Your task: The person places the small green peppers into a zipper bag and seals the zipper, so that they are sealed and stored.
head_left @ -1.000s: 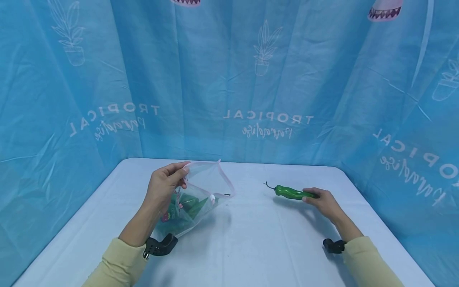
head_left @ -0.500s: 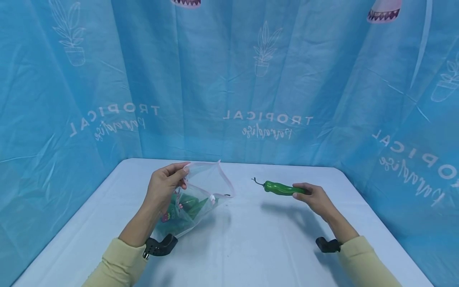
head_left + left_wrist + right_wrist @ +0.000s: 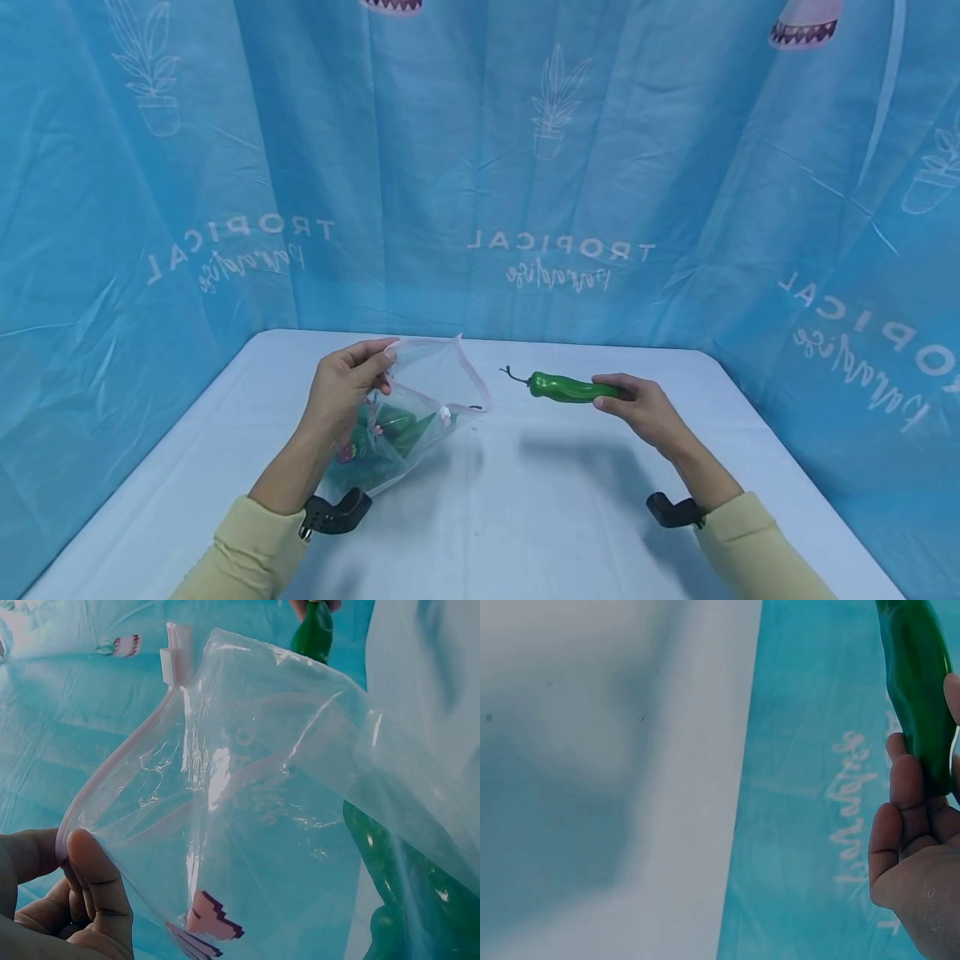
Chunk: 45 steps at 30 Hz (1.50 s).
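Thumb and fingers of my left hand (image 3: 347, 383) pinch the pink-trimmed rim of a clear zip bag (image 3: 438, 367), whose mouth gapes toward the right. Several green peppers (image 3: 420, 900) lie inside it, seen through the plastic, and a white slider (image 3: 168, 667) sits on the zip strip in the left wrist view. My right hand (image 3: 641, 408) grips a long green pepper (image 3: 562, 387) by its tip end. That pepper is held level above the table, its thin curly stem pointing left at the bag's mouth, a short gap away.
A white-covered table (image 3: 525, 517) spreads under both hands. Blue printed curtains (image 3: 487, 167) rise behind it and on both sides. The pepper's shadow falls on the cloth below it.
My right hand has carried the long green pepper left and a little upward, nearer the bag. The left hand and the bag stay where they were.
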Motion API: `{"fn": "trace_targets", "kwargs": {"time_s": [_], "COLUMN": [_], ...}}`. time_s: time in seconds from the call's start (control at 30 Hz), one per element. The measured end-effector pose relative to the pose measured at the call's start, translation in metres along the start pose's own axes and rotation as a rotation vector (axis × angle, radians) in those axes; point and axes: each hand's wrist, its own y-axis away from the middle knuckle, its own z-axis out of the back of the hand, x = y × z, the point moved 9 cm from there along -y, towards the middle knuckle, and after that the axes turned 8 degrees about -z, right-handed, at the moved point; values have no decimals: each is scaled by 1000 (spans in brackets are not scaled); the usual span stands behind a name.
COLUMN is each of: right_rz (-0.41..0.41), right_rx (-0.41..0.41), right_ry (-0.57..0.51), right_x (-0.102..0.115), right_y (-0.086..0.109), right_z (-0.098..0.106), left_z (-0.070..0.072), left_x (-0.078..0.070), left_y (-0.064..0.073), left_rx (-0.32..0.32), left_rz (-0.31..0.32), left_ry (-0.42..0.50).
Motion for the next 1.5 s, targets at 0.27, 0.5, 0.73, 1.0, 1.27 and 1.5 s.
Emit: {"fn": "trace_targets", "kwargs": {"time_s": [0.27,0.5,0.73,1.0,1.27,1.5], "right_rz": [42,94,142,152,150,126], "right_rx": [10,13,27,43,53,63], "right_ry": [-26,-4,4,26,43,48], "right_x": [20,43,67,87,101,111], "right_y": [6,10,13,11,9,8], "right_z": [-7,-15,-26,-41,-54,-66], "left_z": [0,1,1,1,1,1], "left_x": [0,0,0,1,3,2], "left_y": [0,1,2,2,3,1], "left_rx": [3,1,-1,-8,-12,-9], "left_rz": [-1,2,16,15,32,20], "left_ry": [3,-5,-8,-9,-29,-27]}}
